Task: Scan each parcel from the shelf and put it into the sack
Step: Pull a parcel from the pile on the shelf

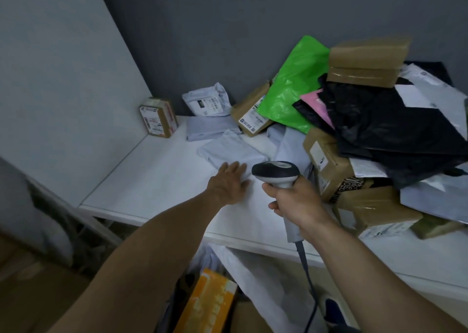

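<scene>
Left hand (229, 184) is flat, fingers (236, 169) straight and holding nothing, tips touching the near edge of the grey parcel (231, 150). It lies flat on the shelf (152, 180), directly ahead. Right hand (296, 203) grips the scanner (274, 171) just beside it.

No text legible. Shipping labels on small taped box (158, 121) at centre left, grey mailer (206, 103) and brown carton (253, 117) at centre: print blurred. White characters on black tape (350, 184), centre right: unreadable.
</scene>
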